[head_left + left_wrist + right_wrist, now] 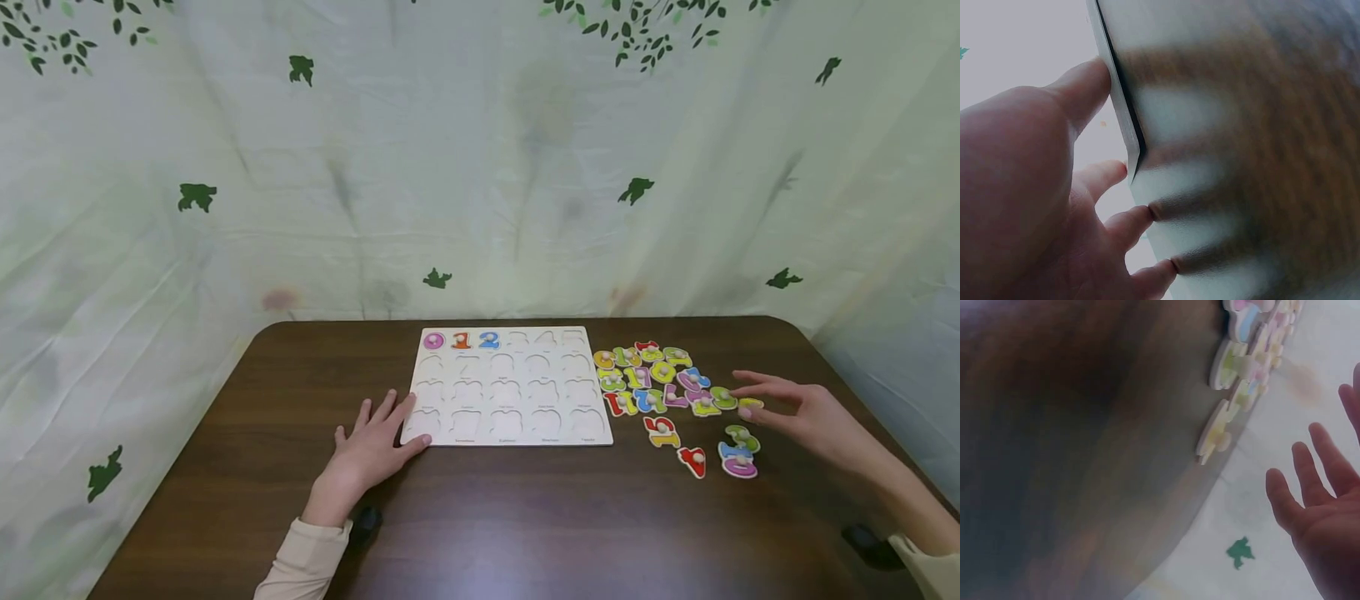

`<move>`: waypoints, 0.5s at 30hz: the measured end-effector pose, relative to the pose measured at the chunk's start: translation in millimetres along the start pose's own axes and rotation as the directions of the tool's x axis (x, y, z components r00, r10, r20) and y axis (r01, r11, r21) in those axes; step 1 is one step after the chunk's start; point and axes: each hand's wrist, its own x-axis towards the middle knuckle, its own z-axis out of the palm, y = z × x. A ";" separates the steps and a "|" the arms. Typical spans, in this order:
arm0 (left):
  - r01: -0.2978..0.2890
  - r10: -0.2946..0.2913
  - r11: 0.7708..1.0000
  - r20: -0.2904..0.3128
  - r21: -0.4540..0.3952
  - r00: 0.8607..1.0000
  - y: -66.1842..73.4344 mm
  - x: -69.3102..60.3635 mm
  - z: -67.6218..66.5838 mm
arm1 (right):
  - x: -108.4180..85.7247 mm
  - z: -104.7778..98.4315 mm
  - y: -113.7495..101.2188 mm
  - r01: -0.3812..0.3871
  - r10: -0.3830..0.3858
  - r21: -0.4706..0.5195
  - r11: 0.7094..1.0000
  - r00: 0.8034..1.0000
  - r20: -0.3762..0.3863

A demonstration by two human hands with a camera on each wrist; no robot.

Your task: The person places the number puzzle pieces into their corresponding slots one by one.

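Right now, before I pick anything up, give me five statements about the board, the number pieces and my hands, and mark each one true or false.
1. Your left hand touches the board. True.
2. On the board, the orange-red 1 sits between the purple 0 and the blue 2. True.
3. Those three numbers are in the bottom row. False: they are in the top row.
4. In the head view, the loose pieces lie to the right of the board. True.
5. Your right hand rests on the board. False: it is off the board, by the far right end of the loose pieces.
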 end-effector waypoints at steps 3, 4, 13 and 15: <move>-0.001 0.001 1.000 0.000 -0.005 1.000 -0.4 0.7 0.4 | -4.4 0.2 5.6 -0.012 0.012 -0.029 1.000 1.000 0.013; 0.000 0.000 1.000 0.000 -0.007 1.000 -0.5 0.9 0.5 | -5.8 0.7 8.3 -0.009 0.010 -0.042 0.999 1.000 0.016; 0.002 -0.002 1.000 0.002 -0.007 1.000 -0.5 0.3 1.1 | -12.1 14.3 35.7 0.075 -0.073 -0.025 0.997 0.995 0.067; 0.003 -0.004 1.000 0.000 -0.009 1.000 0.1 0.4 1.8 | -12.0 16.8 38.9 0.085 -0.083 -0.021 0.996 0.993 0.082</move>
